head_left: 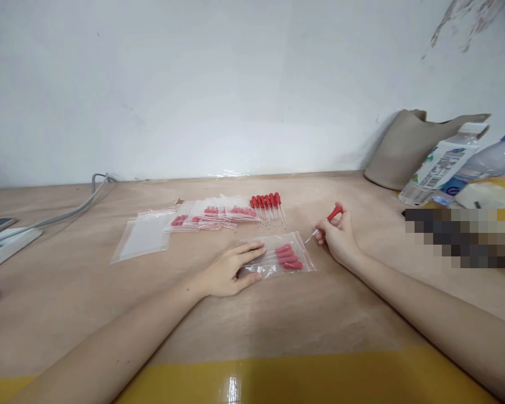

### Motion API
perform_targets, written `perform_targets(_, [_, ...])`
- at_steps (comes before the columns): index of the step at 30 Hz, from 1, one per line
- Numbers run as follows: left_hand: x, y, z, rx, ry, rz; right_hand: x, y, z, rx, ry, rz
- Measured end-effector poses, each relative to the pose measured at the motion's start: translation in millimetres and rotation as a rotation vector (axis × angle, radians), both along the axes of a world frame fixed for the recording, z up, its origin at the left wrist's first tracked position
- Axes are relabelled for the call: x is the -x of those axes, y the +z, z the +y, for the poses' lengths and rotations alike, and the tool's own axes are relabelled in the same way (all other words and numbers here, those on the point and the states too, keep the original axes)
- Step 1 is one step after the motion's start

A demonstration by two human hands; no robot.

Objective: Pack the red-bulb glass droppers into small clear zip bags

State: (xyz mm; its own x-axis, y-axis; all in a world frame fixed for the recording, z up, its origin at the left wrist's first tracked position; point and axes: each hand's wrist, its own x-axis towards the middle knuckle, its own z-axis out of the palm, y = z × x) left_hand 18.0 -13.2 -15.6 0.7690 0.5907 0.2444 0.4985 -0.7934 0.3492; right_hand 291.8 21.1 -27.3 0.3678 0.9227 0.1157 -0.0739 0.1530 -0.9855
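Note:
My left hand lies with fingers spread on the left part of a clear zip bag, pressing it to the table. Inside the bag are several droppers with red rubber bulbs, side by side, bulbs toward the right end. Just right of the bag's edge, my right hand pinches another red-bulbed dropper. Its thin clear tip points down and left, close to the bag's right end. Behind the bag, a row of loose red-bulbed droppers rests on the table.
A pile of filled zip bags sits behind my left hand, with flat clear bags to its left. A grey cable runs along the left. At the right stand a grey container and plastic bottles against the wall.

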Motion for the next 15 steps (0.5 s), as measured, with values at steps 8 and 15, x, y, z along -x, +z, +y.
perform_targets(8, [-1, 1.8, -2, 0.002, 0.009, -0.010, 7, 1, -6, 0.018, 0.114, 0.176])
perform_targets(15, [0, 3.6, -4, 0.016, 0.010, -0.031, 1, 2, -14, 0.123, 0.416, 0.179])
